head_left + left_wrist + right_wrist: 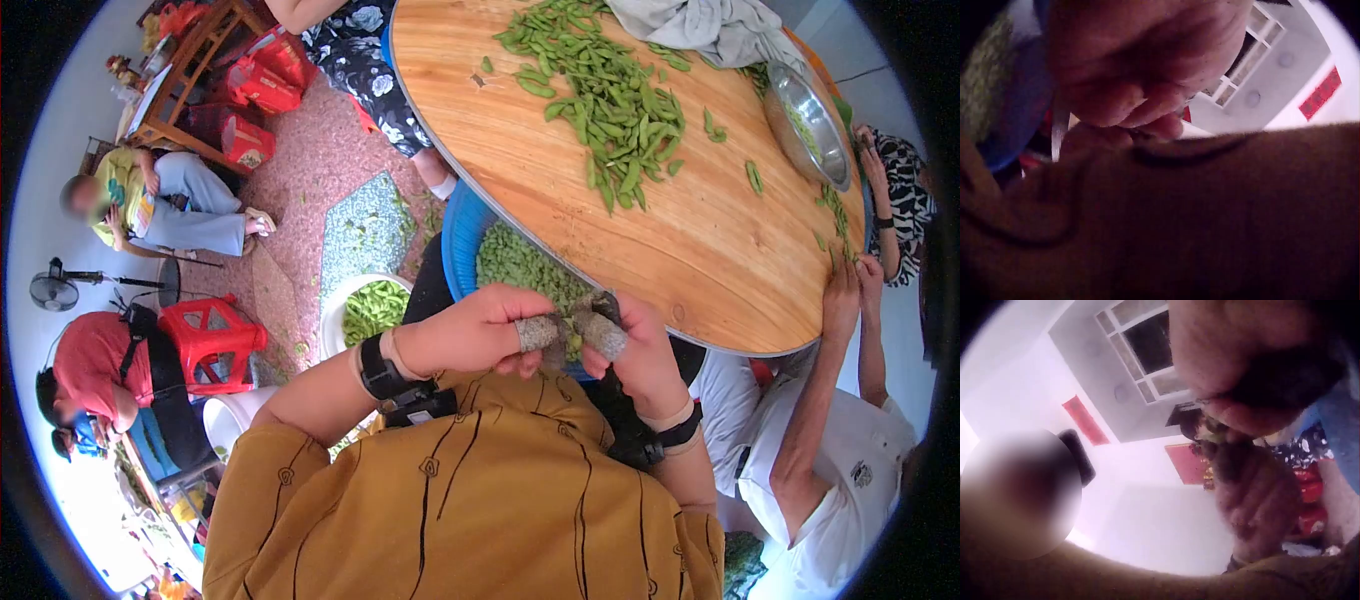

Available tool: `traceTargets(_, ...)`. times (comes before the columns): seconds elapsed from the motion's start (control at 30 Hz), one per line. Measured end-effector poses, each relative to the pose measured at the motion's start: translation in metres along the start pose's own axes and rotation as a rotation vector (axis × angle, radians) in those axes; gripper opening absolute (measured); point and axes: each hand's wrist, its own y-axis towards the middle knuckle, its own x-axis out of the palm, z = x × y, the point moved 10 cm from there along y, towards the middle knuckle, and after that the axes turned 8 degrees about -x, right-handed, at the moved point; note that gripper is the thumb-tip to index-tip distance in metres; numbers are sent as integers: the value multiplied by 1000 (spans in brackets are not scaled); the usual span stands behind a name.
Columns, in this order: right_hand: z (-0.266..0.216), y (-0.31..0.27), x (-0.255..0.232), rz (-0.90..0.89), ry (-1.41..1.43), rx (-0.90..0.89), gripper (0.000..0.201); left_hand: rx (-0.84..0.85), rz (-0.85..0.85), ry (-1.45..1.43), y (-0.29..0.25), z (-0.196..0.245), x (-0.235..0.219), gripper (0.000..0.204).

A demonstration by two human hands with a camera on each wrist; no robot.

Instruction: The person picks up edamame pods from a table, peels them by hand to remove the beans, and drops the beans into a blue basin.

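Observation:
In the head view both hands meet at the middle, over a blue basin of shelled green beans. Grey wrapping covers both thumbs. A small green bean pod shows between the fingertips, mostly hidden by them. My left hand pinches it from one side with curled fingers, and my right hand pinches it from the other. The right wrist view catches a bit of green pod where the two hands come together. The left wrist view shows curled fingers, dark and close, with no pod visible.
A round wooden table stands just ahead, bearing piled pods, a metal bowl and a grey cloth. To the left are a white bucket of pods and a red stool. People sit around.

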Motion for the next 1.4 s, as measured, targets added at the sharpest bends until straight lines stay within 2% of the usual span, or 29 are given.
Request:
traceTargets(0.03, -1, -2, 7, -12, 181, -14, 13, -153, -115, -303, 0, -14, 11, 19)
traceTargets(0.07, -3, -4, 12, -24, 362, -31, 14, -156, -118, -301, 0, -15, 13, 19)
traceTargets(0.1, -2, -5, 12, -21, 363, -32, 14, -164, -226, -530, 0, -16, 23, 22)
traceTargets(0.13, -3, -6, 12, -35, 305, -54, 13, -171, -334, -760, 0, -15, 33, 26)
traceTargets(0.2, -6, -6, 11, -49, 246, -77, 14, -168, -331, -852, 4, -24, 34, 28)
traceTargets(0.23, -13, -6, 4, -19, -21, -135, 15, -165, -325, -947, 5, -26, 33, 30)
traceTargets(0.27, -20, -7, -2, 12, -289, -190, 18, -166, -325, -948, 5, -25, 32, 30)
traceTargets(0.3, -20, -6, -3, 12, -288, -190, 18, -219, -272, -906, 7, -28, 28, 29)
traceTargets(0.37, -31, -6, -7, 47, -521, -302, 25, -271, -220, -863, 9, -31, 22, 27)
traceTargets(0.43, -30, -6, -8, 14, -482, -316, 25, -286, -228, -686, 10, -34, 20, 25)
traceTargets(0.5, -30, -6, -6, -18, -443, -332, 26, -295, -240, -669, 9, -34, 20, 24)
traceTargets(0.7, -53, -7, 10, -56, -753, -411, 21, -306, -302, -647, 10, -46, 26, 23)
traceTargets(0.77, -54, -7, 9, 29, -825, -450, 20, -325, -196, -647, 11, -50, 20, 23)
traceTargets(0.8, -51, -5, 11, 29, -830, -452, 20, -319, -199, -645, 13, -51, 22, 23)
traceTargets(0.87, -37, -3, -4, 188, -623, -370, 20, -261, -172, -724, 15, -53, 23, 22)
traceTargets(0.9, -33, -2, -2, 188, -627, -371, 20, -258, -174, -724, 14, -53, 23, 22)
traceTargets(0.97, -24, 1, -4, 198, -314, -367, 21, -305, -198, -826, 11, -53, 26, 21)
traceTargets(1.0, -23, 2, -6, 194, -319, -367, 21, -299, -198, -830, 7, -49, 19, 21)
traceTargets(1.07, -21, 4, 1, 52, -822, -327, 21, -374, -24, -254, -7, -55, -20, 25)
traceTargets(1.1, -24, 5, -1, 48, -826, -327, 21, -335, 31, -18, -14, -54, -36, 31)
traceTargets(1.13, -28, 6, 5, -22, -954, -339, 21, -294, 86, 219, -23, -54, -52, 36)
traceTargets(1.17, -31, 6, 10, -92, -1081, -350, 21, -187, 172, 643, -33, -51, -69, 36)
traceTargets(1.2, -39, 8, 9, -90, -1083, -348, 21, -70, 256, 1064, -46, -47, -77, 36)
traceTargets(1.23, -48, 12, -6, 30, -1082, -252, 21, -67, 255, 1064, -59, -53, -83, 36)
traceTargets(1.27, -53, 17, -23, 149, -1076, -157, 21, -257, 331, 1219, -74, -69, -101, 35)
traceTargets(1.3, -68, 24, -40, 281, -1099, -241, 22, -453, 409, 1368, -85, -80, -117, 34)
traceTargets(1.33, -84, 32, -59, 414, -1116, -326, 23, -451, 411, 1370, -85, -77, -117, 34)
traceTargets(1.4, -109, 52, -81, 578, -1206, -366, 25, -314, 510, 1165, -85, -55, -115, 40)
